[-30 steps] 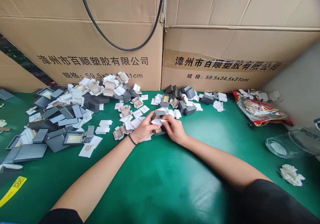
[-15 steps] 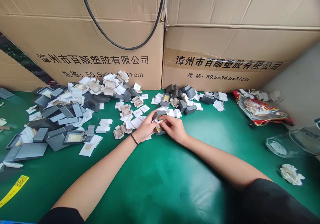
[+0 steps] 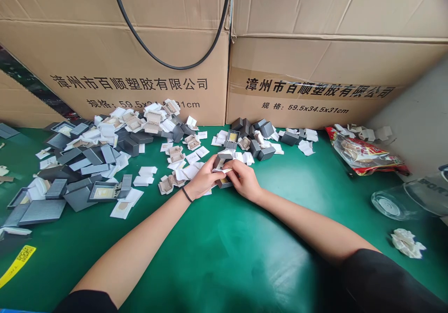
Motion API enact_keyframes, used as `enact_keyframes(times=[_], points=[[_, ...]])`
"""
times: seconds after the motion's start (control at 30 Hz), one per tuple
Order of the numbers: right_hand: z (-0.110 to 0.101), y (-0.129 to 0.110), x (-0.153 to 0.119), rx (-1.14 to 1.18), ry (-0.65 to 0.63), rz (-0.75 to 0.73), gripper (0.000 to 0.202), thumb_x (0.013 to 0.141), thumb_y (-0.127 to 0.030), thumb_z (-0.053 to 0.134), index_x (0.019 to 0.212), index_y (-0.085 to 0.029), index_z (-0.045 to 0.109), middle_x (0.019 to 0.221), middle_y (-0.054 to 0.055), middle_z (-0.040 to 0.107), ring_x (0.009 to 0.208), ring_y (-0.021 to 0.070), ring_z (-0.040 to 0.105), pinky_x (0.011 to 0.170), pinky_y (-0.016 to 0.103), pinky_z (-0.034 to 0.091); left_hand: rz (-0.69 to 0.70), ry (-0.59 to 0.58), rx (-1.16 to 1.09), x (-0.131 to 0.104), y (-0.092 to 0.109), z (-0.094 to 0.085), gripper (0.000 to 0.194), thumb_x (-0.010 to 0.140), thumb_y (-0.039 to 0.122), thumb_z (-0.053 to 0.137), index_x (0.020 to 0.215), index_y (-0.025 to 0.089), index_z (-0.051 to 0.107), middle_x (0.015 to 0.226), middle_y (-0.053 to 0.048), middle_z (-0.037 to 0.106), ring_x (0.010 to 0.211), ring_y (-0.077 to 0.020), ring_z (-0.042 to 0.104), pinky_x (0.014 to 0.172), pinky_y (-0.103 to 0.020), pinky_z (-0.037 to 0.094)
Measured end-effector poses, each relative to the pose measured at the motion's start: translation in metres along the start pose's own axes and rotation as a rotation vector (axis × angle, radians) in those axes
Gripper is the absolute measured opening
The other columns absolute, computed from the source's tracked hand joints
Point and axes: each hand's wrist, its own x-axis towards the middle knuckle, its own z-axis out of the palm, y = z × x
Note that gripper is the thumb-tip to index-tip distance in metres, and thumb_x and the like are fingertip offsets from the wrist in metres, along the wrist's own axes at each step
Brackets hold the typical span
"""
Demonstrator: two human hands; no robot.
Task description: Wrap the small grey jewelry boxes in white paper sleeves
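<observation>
Near the middle of the green table, my left hand (image 3: 204, 181) is closed round a small dark grey hinged box (image 3: 222, 159), which stands with its lid up. My right hand (image 3: 244, 178) pinches a white paper insert (image 3: 223, 170) at the box's opening. Both thumbs come close together there, and my fingers hide part of the box. Beside the left hand lie folded white cards (image 3: 192, 170) and an opened cardboard insert (image 3: 167, 184). Just beyond the hands sits another open grey box (image 3: 232, 138) with a pale yellow pad.
A heap of grey boxes and white inserts (image 3: 91, 149) covers the left side. Large cardboard cartons (image 3: 140, 47) wall off the back, with a black cable (image 3: 182, 66) hanging before them. At right are a red food bag (image 3: 364, 153), a clear jar (image 3: 402, 201) and crumpled tissue (image 3: 408, 243).
Between my hands, the white paper insert has shifted slightly and the inside of the raised lid shows more. Both hands stay in nearly the same place.
</observation>
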Motion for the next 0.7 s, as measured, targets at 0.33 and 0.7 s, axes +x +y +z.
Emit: enact_keyframes(times=[0.33, 0.7], points=[[0.000, 0.007, -0.001, -0.042, -0.020, -0.012, 0.019, 0.088, -0.013, 0.035, 0.091, -0.020, 0.053, 0.081, 0.004, 0.059, 0.073, 0.0150, 0.055, 0.065, 0.027, 0.045, -0.026, -0.068, -0.019, -0.004, 0.005, 0.000, 0.047, 0.069, 0.015, 0.061, 0.113, 0.023, 0.046, 0.093, -0.001, 0.051, 0.070, -0.0102, 0.050, 0.051, -0.019, 0.041], [0.000, 0.009, -0.002, -0.118, -0.099, -0.021, 0.024, 0.087, -0.014, 0.037, 0.093, -0.020, 0.060, 0.086, 0.006, 0.063, 0.080, 0.0164, 0.059, 0.070, 0.028, 0.047, 0.113, 0.042, 0.169, 0.006, -0.010, -0.003, 0.050, 0.066, 0.009, 0.061, 0.113, 0.022, 0.051, 0.109, -0.005, 0.058, 0.104, -0.0208, 0.053, 0.086, -0.031, 0.044]])
